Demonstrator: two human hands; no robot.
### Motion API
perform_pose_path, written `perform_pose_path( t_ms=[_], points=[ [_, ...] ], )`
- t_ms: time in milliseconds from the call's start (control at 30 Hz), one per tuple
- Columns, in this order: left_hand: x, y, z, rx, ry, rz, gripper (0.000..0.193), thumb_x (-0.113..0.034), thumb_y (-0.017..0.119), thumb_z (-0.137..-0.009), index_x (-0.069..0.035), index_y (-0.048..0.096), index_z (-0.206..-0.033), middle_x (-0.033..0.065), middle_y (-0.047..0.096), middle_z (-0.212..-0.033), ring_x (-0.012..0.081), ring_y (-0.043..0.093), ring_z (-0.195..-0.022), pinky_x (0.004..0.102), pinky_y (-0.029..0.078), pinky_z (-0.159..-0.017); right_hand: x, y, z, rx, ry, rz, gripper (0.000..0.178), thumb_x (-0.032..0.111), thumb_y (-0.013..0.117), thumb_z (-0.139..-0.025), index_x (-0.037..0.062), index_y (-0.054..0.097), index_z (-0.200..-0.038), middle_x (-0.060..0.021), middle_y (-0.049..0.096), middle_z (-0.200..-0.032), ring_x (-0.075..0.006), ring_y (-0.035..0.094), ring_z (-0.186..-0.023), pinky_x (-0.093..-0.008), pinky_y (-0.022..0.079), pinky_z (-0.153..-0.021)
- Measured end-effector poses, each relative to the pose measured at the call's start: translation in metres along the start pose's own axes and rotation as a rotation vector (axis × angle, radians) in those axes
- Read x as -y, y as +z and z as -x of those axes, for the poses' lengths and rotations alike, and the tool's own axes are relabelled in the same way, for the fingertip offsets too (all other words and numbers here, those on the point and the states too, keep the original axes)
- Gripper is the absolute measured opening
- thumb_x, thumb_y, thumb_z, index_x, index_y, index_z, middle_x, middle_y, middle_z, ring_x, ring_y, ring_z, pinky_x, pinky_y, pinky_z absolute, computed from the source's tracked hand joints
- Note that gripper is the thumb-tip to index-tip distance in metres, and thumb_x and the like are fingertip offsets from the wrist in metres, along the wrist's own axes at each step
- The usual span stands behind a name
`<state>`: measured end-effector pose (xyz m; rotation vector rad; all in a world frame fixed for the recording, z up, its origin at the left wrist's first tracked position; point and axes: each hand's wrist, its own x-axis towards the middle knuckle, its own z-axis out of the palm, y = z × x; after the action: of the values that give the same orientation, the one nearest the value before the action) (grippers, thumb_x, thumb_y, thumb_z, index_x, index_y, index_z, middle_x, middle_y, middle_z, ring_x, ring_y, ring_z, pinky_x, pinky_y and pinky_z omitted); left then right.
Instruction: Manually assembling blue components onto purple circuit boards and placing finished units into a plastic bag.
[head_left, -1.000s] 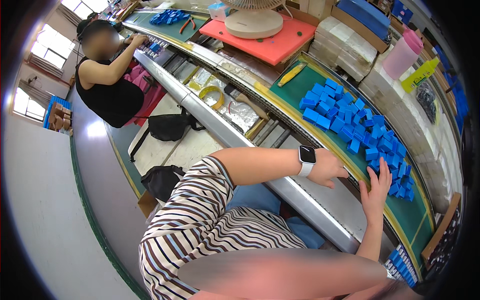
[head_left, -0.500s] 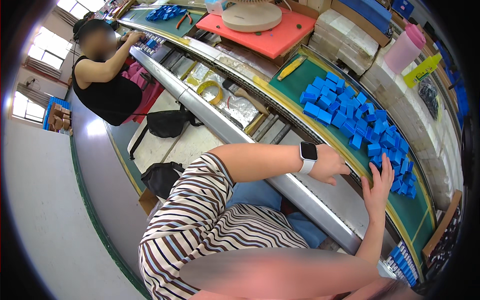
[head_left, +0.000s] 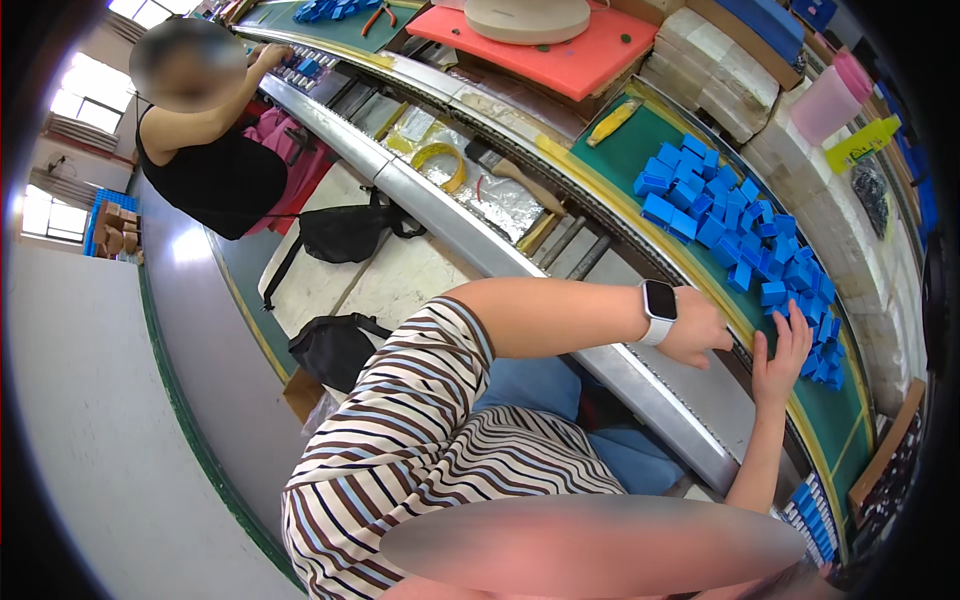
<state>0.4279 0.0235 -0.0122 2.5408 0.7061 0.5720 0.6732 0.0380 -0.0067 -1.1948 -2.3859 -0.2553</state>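
A heap of small blue box-shaped pieces (head_left: pixel 715 215) lies on the green work surface (head_left: pixel 629 148) at the right. My right hand (head_left: pixel 782 358) is at the near edge of this heap, fingertips touching or just above the closest pieces. Its fingers are spread, and nothing shows in them. My left hand (head_left: pixel 698 328), with a white-strapped watch (head_left: pixel 659 312) at the wrist, hovers over the near side of the line, left of the right hand. Its thumb and forefinger stand apart with nothing visible between them; the other fingers are partly hidden.
A yellow-handled tool (head_left: pixel 614 122) lies beyond the heap. Tape (head_left: pixel 440 167) and a wooden-handled brush (head_left: pixel 527 186) rest along the line. Farther back are a red board (head_left: pixel 540 50), a pink bottle (head_left: pixel 832 98) and foam blocks (head_left: pixel 712 70). A co-worker (head_left: pixel 215 165) works at the far left.
The whole view has shifted slightly, so the scene at the right sits farther right and a little higher. Both hands keep about the same place beside the blue pieces.
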Motion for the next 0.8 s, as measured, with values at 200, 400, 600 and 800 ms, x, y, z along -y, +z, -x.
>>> perform_pose_path(
  t_ms=[200, 400, 600, 800],
  points=[
    [0.000, -0.003, -0.003, -0.051, 0.001, -0.017, 0.032, -0.031, 0.068, -0.072, -0.010, 0.061, -0.095, 0.0094, 0.062, -0.082, 0.0296, 0.063, -0.078, 0.0412, 0.050, -0.065, 0.004, 0.006, -0.003, -0.064, -0.014, 0.079, 0.044, 0.020, 0.058, -0.086, 0.0069, 0.047, -0.126, -0.0127, 0.043, -0.135, -0.0305, 0.041, -0.123, -0.0494, 0.025, -0.103],
    [0.002, 0.000, -0.006, -0.082, 0.004, 0.007, 0.031, -0.030, 0.067, -0.073, -0.011, 0.062, -0.096, 0.0103, 0.063, -0.085, 0.0307, 0.063, -0.079, 0.0423, 0.050, -0.065, 0.003, 0.007, -0.002, -0.042, -0.005, 0.118, 0.044, 0.019, 0.058, -0.085, 0.0049, 0.047, -0.126, -0.0148, 0.043, -0.134, -0.0317, 0.041, -0.122, -0.0479, 0.027, -0.103],
    [0.002, -0.005, -0.005, -0.087, -0.020, 0.036, 0.032, -0.030, 0.066, -0.074, -0.011, 0.062, -0.100, 0.0123, 0.064, -0.087, 0.0313, 0.063, -0.080, 0.0430, 0.050, -0.066, 0.007, 0.005, -0.005, -0.030, 0.007, 0.086, 0.042, 0.016, 0.059, -0.084, 0.0028, 0.049, -0.123, -0.0161, 0.045, -0.132, -0.0338, 0.042, -0.120, -0.0444, 0.030, -0.101],
    [0.004, -0.007, -0.005, -0.083, -0.035, 0.047, 0.031, -0.028, 0.065, -0.075, -0.011, 0.061, -0.101, 0.0118, 0.064, -0.087, 0.0318, 0.062, -0.081, 0.0435, 0.049, -0.066, 0.008, 0.006, -0.005, -0.037, 0.023, 0.073, 0.041, 0.015, 0.059, -0.083, 0.0031, 0.051, -0.121, -0.0157, 0.045, -0.131, -0.0344, 0.041, -0.120, -0.0434, 0.032, -0.100]
  ],
)
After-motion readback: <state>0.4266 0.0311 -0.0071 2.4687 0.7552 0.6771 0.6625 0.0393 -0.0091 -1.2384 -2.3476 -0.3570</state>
